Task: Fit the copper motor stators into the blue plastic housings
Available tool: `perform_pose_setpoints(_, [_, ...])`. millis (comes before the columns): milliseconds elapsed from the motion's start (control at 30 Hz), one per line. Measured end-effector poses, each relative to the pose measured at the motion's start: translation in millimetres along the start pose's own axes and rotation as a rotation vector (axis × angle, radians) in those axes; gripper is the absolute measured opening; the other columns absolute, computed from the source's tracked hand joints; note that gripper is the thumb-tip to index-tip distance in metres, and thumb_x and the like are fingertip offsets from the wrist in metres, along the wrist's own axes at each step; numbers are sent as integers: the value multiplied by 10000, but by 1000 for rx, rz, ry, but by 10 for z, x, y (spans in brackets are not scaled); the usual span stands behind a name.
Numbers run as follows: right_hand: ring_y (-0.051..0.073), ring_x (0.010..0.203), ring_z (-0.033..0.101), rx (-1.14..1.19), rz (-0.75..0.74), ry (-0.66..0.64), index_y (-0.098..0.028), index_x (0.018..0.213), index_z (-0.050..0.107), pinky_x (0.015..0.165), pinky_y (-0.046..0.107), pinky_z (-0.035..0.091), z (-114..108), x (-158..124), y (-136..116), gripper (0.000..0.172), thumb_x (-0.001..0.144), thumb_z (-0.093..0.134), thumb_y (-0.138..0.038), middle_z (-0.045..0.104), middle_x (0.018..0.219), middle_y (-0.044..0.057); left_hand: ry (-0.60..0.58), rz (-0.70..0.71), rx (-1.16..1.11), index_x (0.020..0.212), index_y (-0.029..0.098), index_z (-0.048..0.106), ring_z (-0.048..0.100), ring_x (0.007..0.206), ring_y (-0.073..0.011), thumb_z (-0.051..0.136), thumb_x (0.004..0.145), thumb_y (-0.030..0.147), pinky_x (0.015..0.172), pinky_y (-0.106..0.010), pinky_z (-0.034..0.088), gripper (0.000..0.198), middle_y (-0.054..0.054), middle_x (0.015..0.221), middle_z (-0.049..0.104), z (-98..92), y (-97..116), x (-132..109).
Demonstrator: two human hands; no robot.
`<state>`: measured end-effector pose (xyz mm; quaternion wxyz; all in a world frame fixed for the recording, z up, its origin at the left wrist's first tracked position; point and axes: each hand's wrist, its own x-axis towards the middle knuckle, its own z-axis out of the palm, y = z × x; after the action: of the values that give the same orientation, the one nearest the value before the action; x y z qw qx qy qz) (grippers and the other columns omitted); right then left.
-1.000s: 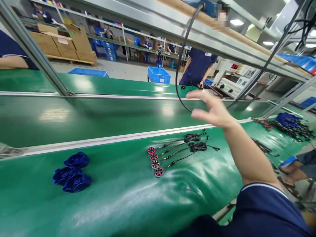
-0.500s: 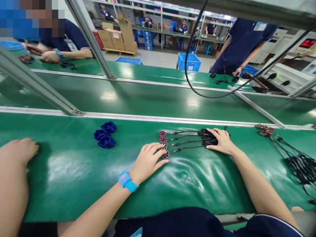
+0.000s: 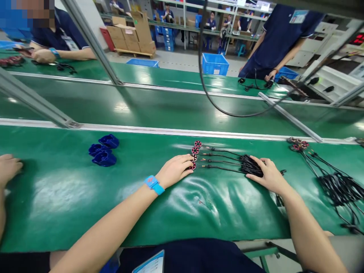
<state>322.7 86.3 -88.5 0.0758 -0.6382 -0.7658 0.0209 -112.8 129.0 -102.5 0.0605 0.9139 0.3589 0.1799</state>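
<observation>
Four black cables lie side by side, each ending at a small round motor stator (image 3: 198, 144) with red and dark segments; the stators form a short column. My left hand (image 3: 176, 169), with a blue wristband (image 3: 154, 184), has its curled fingers and thumb on the lower stators and partly covers them. At the other end the cables are coiled into black bundles (image 3: 250, 165). My right hand (image 3: 270, 175) grips these bundles from the right, thumb on the near side and fingers on the far side. Bare copper-coloured wire ends show near the stators.
Blue plastic shells (image 3: 104, 156) lie left of my hands. More stators (image 3: 298, 145) with coiled cables (image 3: 339, 187) are at right. Another person's hand (image 3: 10, 168) rests at the left edge. A metal rail (image 3: 159, 131) bounds the bench's far side; a black cable (image 3: 209, 96) hangs above.
The stators and cable bundles have slid right along the bench together with both my hands. The view has shifted right, and the other person's hand at left is further out of view.
</observation>
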Motion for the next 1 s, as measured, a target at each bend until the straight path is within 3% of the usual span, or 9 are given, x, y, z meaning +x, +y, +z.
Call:
perform_pose_setpoints(133, [345,1081,575,-34,194,22,-251,1482,458,967,504,499,-96,-367,263,861,813,499,-793,540,1132,157,-57,145,-44,1041,230,674,593,1259,-251,633,948,335,1058,-422,461,146,-46,1335,654,148,17,582])
perform_pose_setpoints(267, [410,1066,580,-218,371,88,-215,1431,520,863,558,518,-214,-624,357,849,817,467,-798,566,1160,207,-69,220,-50,1045,227,681,570,1286,-265,685,911,300,1057,-419,442,153,-45,1337,654,294,188,1151])
perform_pose_setpoints(400, [464,1090,575,-289,312,240,-171,1430,505,834,596,515,-299,-564,179,903,824,396,-831,579,1261,229,0,152,1,1190,243,652,503,1354,-253,708,890,307,1114,-405,398,312,-60,1416,588,284,305,1270])
perform_pose_setpoints(533, [366,984,660,-35,87,188,-185,1369,538,848,511,545,-236,-140,-193,776,881,396,-772,681,1086,166,147,-80,114,1258,253,624,415,1412,-282,633,934,364,1175,-472,315,342,-89,1445,544,18,113,799])
perform_pose_setpoints(667, [335,1007,672,3,-108,95,-219,1246,603,859,481,549,-112,328,-624,548,933,431,-636,702,1088,131,328,-408,248,1251,193,616,403,1372,-415,560,950,321,1086,-650,306,333,-209,1412,515,-423,-210,-54])
perform_pose_setpoints(767, [324,981,672,-17,-102,86,-231,1172,632,810,458,557,-19,537,-826,406,936,487,-529,698,1074,127,415,-774,467,1275,210,587,481,1252,-432,531,943,397,947,-644,410,385,-210,1363,528,-691,-478,-709])
perform_pose_setpoints(833, [324,982,659,-11,-83,121,-222,1148,638,828,458,552,51,595,-895,367,931,515,-490,689,1053,132,336,-993,522,1263,209,592,542,1103,-435,494,929,503,817,-635,466,456,-208,1305,540,-801,-662,-1058])
perform_pose_setpoints(900, [329,1003,636,12,-85,153,-202,1140,638,879,470,535,125,605,-937,357,924,544,-471,682,1059,138,193,-1149,479,1202,238,624,590,894,-349,467,897,600,701,-567,512,499,-151,1168,580,-870,-806,-1286])
perform_pose_setpoints(1000, [336,1058,598,72,-85,176,-180,1204,621,940,489,501,223,594,-987,386,915,582,-434,668,1139,148,172,-1168,416,1140,310,635,581,781,-261,429,912,594,673,-491,539,418,-73,1099,573,-920,-862,-1362])
